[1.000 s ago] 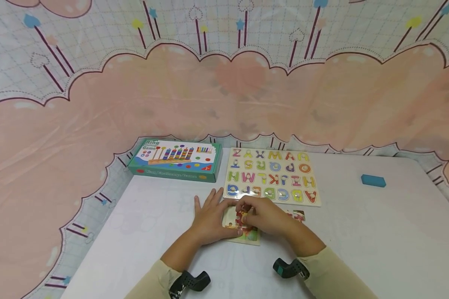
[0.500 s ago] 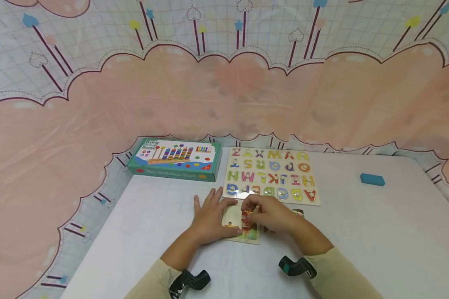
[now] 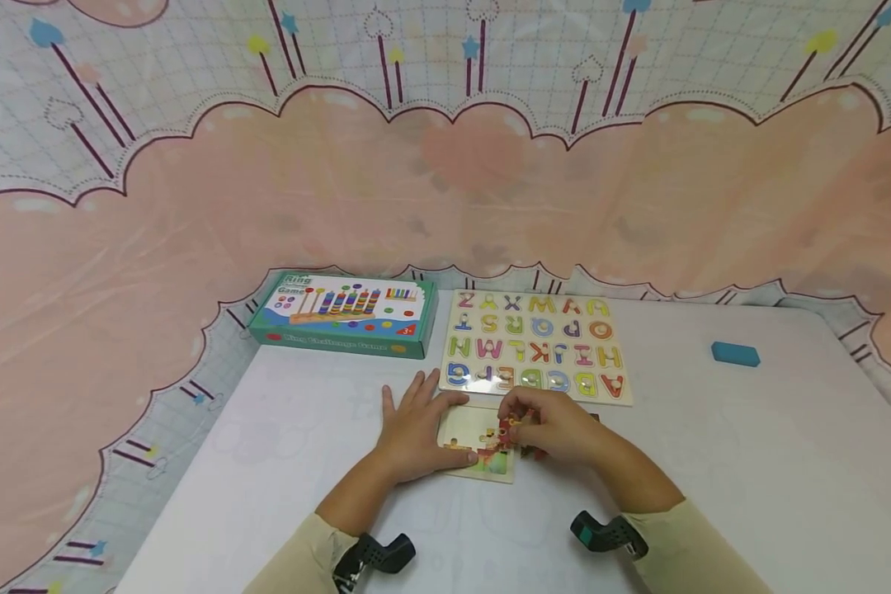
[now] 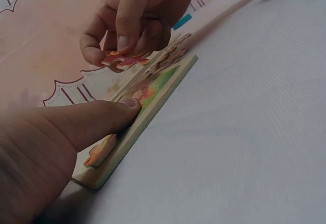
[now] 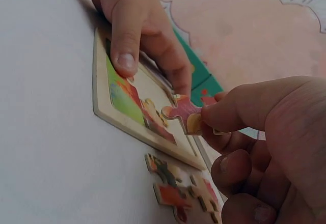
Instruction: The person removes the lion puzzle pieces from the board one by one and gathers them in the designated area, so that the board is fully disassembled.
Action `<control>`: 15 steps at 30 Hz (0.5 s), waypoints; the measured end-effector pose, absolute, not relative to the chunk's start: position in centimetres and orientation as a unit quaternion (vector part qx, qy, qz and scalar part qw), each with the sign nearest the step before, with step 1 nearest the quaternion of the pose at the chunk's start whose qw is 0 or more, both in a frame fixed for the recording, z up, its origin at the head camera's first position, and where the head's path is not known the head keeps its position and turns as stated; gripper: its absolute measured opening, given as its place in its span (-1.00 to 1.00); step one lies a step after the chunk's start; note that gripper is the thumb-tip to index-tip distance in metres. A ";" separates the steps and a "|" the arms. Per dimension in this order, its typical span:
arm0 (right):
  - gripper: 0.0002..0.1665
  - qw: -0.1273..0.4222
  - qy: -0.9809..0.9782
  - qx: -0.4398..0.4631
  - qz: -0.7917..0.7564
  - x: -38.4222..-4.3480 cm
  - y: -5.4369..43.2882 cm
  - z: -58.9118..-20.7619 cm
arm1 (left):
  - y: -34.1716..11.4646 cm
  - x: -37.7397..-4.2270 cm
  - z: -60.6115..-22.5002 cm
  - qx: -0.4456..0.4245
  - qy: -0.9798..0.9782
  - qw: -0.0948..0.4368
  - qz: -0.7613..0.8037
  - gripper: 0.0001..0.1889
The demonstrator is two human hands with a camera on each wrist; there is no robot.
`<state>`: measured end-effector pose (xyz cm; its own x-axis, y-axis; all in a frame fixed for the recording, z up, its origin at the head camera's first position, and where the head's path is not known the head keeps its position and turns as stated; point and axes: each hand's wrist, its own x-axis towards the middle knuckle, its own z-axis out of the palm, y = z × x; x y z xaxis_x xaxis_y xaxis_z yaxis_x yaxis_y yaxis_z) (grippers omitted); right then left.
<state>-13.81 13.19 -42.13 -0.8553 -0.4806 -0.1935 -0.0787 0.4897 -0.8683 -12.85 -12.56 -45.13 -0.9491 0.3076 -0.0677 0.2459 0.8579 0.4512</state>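
A wooden puzzle tray (image 3: pixel 466 422) lies on the white table, with a few pieces fitted along its near side and bare wood behind them. My left hand (image 3: pixel 413 433) spreads over the tray's left part, its thumb pressing near the front edge on the fitted pieces (image 5: pixel 122 99). Between thumb and fingertips my right hand (image 3: pixel 557 431) pinches a red puzzle piece (image 5: pixel 187 113), held above the tray's right side. In the right wrist view several loose puzzle pieces (image 5: pixel 175 191) lie beside the tray, under the right hand; the head view mostly hides them.
Just behind the tray lies an alphabet board (image 3: pixel 535 346) with colourful letters. A green ring game box (image 3: pixel 341 318) stands at the back left. Far to the right is a blue block (image 3: pixel 735 354). A printed cloth (image 3: pixel 445 206) hangs behind the table.
My right hand has moved a little to the right, lifting the red puzzle piece off the tray's middle toward its right side. The left hand has stayed in place on the tray.
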 end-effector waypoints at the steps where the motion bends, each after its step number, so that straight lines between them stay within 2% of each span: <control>1: -0.77 0.210 0.836 -0.164 -0.479 -13.8 13.4 -42.2 | -12.5 -12.9 -45.1 0.144 0.961 0.068 0.226 -0.10; 15: -0.83 0.179 0.854 -0.160 -0.461 -13.0 15.6 -42.8 | -12.6 -12.8 -45.6 0.147 0.960 0.061 0.229 -0.12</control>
<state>-13.00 15.58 -42.81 -0.8844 -0.4387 -0.1591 -0.1078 0.5239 -0.8450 -12.84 -12.63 -45.65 -0.9495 0.3096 -0.0503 0.2537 0.8525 0.4571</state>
